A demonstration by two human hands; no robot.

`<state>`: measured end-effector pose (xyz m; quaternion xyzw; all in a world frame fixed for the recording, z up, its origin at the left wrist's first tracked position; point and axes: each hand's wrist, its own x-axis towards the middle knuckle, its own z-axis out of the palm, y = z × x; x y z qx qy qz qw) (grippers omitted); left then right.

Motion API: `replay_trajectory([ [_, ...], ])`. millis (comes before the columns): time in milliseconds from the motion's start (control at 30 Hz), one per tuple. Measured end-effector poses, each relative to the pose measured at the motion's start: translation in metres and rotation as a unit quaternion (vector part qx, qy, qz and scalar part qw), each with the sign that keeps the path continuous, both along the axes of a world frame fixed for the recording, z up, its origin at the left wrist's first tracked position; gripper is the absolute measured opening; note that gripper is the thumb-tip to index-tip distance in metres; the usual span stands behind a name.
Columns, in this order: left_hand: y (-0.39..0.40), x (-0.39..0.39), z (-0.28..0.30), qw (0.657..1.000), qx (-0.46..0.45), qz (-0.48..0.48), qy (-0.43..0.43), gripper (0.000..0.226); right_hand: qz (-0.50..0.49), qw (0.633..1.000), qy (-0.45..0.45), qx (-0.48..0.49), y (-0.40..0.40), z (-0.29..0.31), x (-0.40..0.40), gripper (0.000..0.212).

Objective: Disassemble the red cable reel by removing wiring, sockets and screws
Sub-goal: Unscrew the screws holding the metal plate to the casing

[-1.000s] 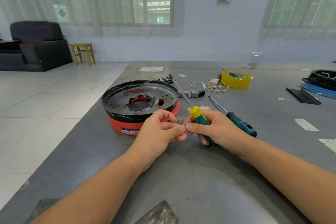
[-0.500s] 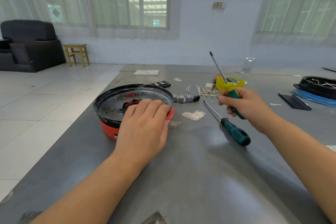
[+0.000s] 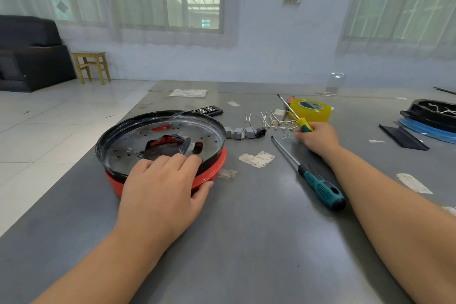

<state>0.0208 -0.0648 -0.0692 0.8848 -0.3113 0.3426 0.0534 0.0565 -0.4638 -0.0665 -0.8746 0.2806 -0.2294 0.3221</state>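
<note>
Cable reel [image 3: 160, 145]: red base under a black-rimmed metal plate, set on the grey tabletop [image 3: 246, 242] at left of centre. A torn opening in the plate shows red beneath; what lies inside cannot be made out. The near edge is hidden by the left hand [image 3: 162, 187], which is laid flat over the rim with fingers straight and the thumb against the red base.

Yellow-and-green screwdriver [image 3: 299, 119]: gripped by the right hand [image 3: 318, 137] with fingers curled round the handle, most of which is covered; the shaft is tilted up and away.

Second screwdriver [image 3: 308, 175]: teal and black handle, lying on the tabletop just beside the right forearm.

Grey sockets [image 3: 240, 132]: a row just beside the reel's far right edge.

Loose wires [image 3: 267, 118] and small screws [image 3: 285, 136]: scattered beyond the sockets, too small to count.

Yellow tape roll [image 3: 311, 110]: behind the right hand.

Black and blue parts [image 3: 434, 118]: cut off at the right edge.
</note>
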Motion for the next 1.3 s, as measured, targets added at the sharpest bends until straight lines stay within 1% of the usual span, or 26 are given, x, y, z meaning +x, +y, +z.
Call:
replay_trajectory([
  [167,-0.001,-0.001,-0.002,1.0,-0.007,0.011,0.001,0.036,-0.012,0.999,0.04,0.004,-0.009,0.002,0.017,0.018],
  [300,-0.001,-0.002,-0.001,1.0,-0.008,0.012,0.002,0.035,-0.002,0.998,0.064,-0.016,-0.006,0.003,0.018,0.016],
  [500,-0.001,-0.004,0.0,1.0,0.001,0.017,0.012,0.038,0.007,0.997,0.074,-0.026,-0.001,0.005,0.015,0.02],
  [567,-0.001,-0.004,0.0,1.0,0.003,0.019,0.016,0.039,0.007,0.998,0.063,-0.019,-0.001,0.005,0.012,0.019],
  [667,-0.001,-0.004,0.001,1.0,0.003,0.019,0.016,0.041,-0.007,1.0,-0.002,0.002,0.0,0.007,0.002,0.017],
  [733,0.0,-0.004,0.001,1.0,0.004,0.023,0.015,0.042,-0.004,0.999,-0.033,0.0,0.004,0.014,-0.008,0.017],
  [767,-0.001,-0.004,0.001,1.0,0.005,0.025,0.015,0.043,0.001,0.999,-0.04,0.002,0.008,0.02,-0.013,0.021],
  [867,0.001,-0.004,0.0,0.999,0.007,0.029,0.013,0.043,0.037,0.998,-0.05,0.025,0.029,0.037,-0.03,0.042],
  [900,0.001,-0.004,-0.001,1.0,0.006,0.029,0.011,0.041,0.044,0.998,-0.042,0.024,0.038,0.042,-0.036,0.044],
  [967,0.003,-0.004,-0.003,1.0,0.003,0.023,0.002,0.036,0.053,0.998,-0.011,0.017,0.059,0.049,-0.048,0.033],
  [1033,0.004,-0.005,-0.003,1.0,-0.003,0.017,0.006,0.043,0.064,0.998,0.018,0.014,0.08,0.051,-0.06,0.02],
  [1067,0.005,-0.006,-0.003,1.0,-0.008,0.014,0.012,0.049,0.067,0.997,0.033,-0.005,0.092,0.052,-0.066,0.019],
  [1133,0.009,-0.009,-0.002,0.999,-0.025,0.01,0.023,0.058,0.063,0.991,0.077,-0.086,0.114,0.047,-0.076,0.019],
  [1200,0.014,-0.01,-0.002,0.999,-0.038,0.011,0.029,0.06,0.048,0.978,0.118,-0.165,0.136,0.034,-0.081,0.014],
  [1300,0.021,-0.011,-0.005,0.999,-0.048,0.005,0.018,0.057,0.029,0.952,0.164,-0.256,0.164,0.012,-0.087,0.022],
])
